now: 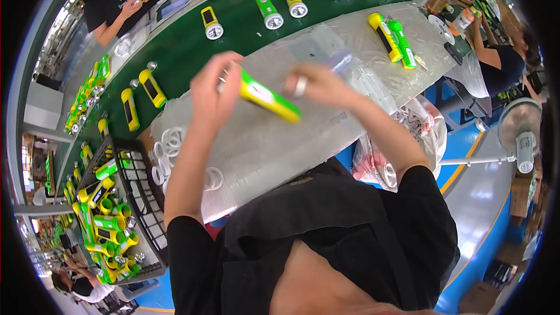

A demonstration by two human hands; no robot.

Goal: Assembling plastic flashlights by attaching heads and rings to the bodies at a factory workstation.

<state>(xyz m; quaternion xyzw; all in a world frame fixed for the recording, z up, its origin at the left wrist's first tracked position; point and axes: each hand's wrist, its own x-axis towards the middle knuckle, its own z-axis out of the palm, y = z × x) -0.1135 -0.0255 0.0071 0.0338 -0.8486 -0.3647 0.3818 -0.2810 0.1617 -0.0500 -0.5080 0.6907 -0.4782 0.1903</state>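
The left hand (217, 90) has one flashlight (267, 98) above the worktop (262, 154). At the worktop's left lie rings (169, 147), near a crate (149, 270) of flashlights (108, 236); at its far right, a flashlight pair (401, 44). Behind, I see a conveyor belt (175, 61) bearing others.

Both forearms (389, 131) stretch forward, fingers (232, 81) curled.

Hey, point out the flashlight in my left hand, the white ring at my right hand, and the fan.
Flashlight (266, 98): head view, middle of its body.
White ring (300, 86): head view, its blurred outer side.
Fan (525, 143): head view, its pale housing.
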